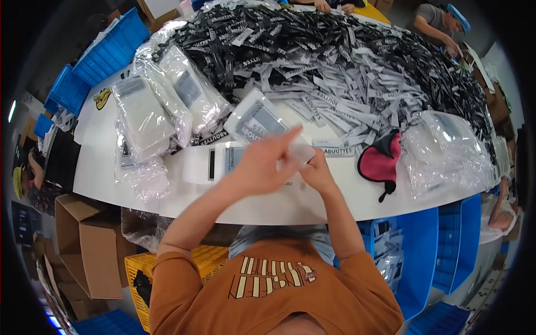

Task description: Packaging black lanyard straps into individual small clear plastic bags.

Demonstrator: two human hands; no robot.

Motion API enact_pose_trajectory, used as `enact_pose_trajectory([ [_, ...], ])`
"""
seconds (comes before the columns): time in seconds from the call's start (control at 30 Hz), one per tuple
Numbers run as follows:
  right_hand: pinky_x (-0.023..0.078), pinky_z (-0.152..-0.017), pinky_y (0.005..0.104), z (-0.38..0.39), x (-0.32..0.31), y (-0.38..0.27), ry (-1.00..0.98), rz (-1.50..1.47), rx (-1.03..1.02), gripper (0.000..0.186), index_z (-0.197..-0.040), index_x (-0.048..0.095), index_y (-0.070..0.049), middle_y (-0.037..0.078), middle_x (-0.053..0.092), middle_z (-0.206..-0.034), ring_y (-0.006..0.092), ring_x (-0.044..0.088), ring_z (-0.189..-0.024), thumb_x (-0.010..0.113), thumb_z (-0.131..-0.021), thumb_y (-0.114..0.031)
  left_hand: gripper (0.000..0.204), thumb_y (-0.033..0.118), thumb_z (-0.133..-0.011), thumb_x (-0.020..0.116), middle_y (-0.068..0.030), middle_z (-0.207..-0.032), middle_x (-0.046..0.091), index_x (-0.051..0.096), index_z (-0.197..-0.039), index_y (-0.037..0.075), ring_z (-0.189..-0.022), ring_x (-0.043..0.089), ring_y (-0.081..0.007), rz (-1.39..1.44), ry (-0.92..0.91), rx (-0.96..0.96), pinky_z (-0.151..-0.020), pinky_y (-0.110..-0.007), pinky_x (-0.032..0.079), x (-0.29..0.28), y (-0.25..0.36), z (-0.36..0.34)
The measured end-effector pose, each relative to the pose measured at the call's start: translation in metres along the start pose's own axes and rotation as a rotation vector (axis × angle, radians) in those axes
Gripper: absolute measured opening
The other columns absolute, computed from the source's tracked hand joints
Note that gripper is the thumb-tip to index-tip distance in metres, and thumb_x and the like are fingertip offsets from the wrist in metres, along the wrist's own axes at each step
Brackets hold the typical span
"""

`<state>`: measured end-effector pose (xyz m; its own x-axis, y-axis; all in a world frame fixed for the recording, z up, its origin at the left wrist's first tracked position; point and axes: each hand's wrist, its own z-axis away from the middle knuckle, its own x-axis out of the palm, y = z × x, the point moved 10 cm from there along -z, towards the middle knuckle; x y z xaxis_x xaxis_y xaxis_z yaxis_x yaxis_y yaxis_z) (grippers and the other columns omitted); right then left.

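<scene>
My left hand [262, 166] reaches over the middle of the white table, slightly blurred, its index finger stretched out to the right. Just right of it, my right hand [318, 172] is closed, thumb and fingers pinching the edge of a small white piece [302, 152] whose kind I cannot make out. Beyond my left hand lies a flat grey-and-white printed packet [255, 114], tilted, its near end partly covered by the hand. Under my left wrist are more flat grey-and-white packets [229, 156]. A printed white strip [339, 151] lies beside my right hand.
Black and white printed strips [335, 78] heap across the table's far side. Clear plastic bags [142, 120] of packets lie left, more bags [441, 145] right. A red-and-black cloth item [381, 162] sits right of my hands. Blue crates [410, 262] and a yellow crate [139, 279] flank me.
</scene>
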<state>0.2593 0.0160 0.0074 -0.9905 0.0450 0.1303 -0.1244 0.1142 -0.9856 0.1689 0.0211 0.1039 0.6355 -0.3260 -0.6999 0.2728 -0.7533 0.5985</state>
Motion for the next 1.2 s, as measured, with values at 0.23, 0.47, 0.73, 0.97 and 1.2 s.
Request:
enact_pose_trajectory([
  [0.23,0.047,-0.062,0.0241,-0.001,0.002,0.010,-0.174,0.229,0.071,0.014,-0.090,0.066,0.000,0.001,0.065,-0.081,0.0065,0.057,-0.072,0.061,-0.077,0.000,0.031,0.008,-0.065,0.060,-0.0124,-0.068,0.063,0.065,-0.095,0.004,-0.067,0.063,-0.0259,-0.216,-0.484,-0.056,-0.065,-0.036,0.049,-0.005,-0.016,-0.030],
  [0.47,0.045,-0.060,0.0217,-0.001,0.011,0.005,-0.223,0.079,0.057,0.012,-0.093,0.065,0.001,-0.001,0.063,-0.080,0.0034,0.053,-0.070,0.060,-0.083,-0.005,0.019,0.007,-0.066,0.064,-0.0100,-0.066,0.060,0.062,-0.082,-0.002,-0.060,0.055,-0.0146,-0.014,-0.484,-0.124,-0.057,-0.028,0.045,0.000,-0.027,-0.022],
  [0.73,0.038,-0.053,0.0207,0.008,0.006,0.003,-0.169,0.105,0.131,0.013,-0.086,0.066,-0.001,-0.002,0.059,-0.071,0.0019,0.048,-0.064,0.061,-0.084,-0.013,0.020,0.012,-0.081,0.063,0.0032,-0.056,0.047,0.057,-0.069,-0.003,-0.053,0.037,-0.0034,0.282,-0.453,-0.353,-0.046,-0.023,0.031,0.010,-0.060,-0.006],
  [0.97,0.038,-0.050,0.0226,0.008,0.009,-0.023,-0.078,0.312,-0.002,0.016,-0.077,0.065,0.000,-0.001,0.057,-0.061,0.0036,0.047,-0.058,0.063,-0.081,-0.015,0.017,0.011,-0.081,0.063,0.0030,-0.055,0.046,0.060,-0.071,-0.003,-0.053,0.037,-0.0036,0.343,-0.278,-0.404,-0.046,-0.023,0.030,0.015,-0.058,0.002],
  [1.2,0.042,-0.050,0.0304,0.027,0.010,-0.039,-0.125,0.716,-0.280,0.007,-0.078,0.061,-0.003,0.006,0.058,-0.066,0.0208,0.054,-0.054,0.062,-0.078,-0.010,0.004,0.006,-0.069,0.063,-0.0059,-0.061,0.055,0.065,-0.072,0.006,-0.060,0.055,-0.0188,-0.280,-0.031,0.241,-0.053,-0.032,0.044,-0.015,0.002,0.000],
])
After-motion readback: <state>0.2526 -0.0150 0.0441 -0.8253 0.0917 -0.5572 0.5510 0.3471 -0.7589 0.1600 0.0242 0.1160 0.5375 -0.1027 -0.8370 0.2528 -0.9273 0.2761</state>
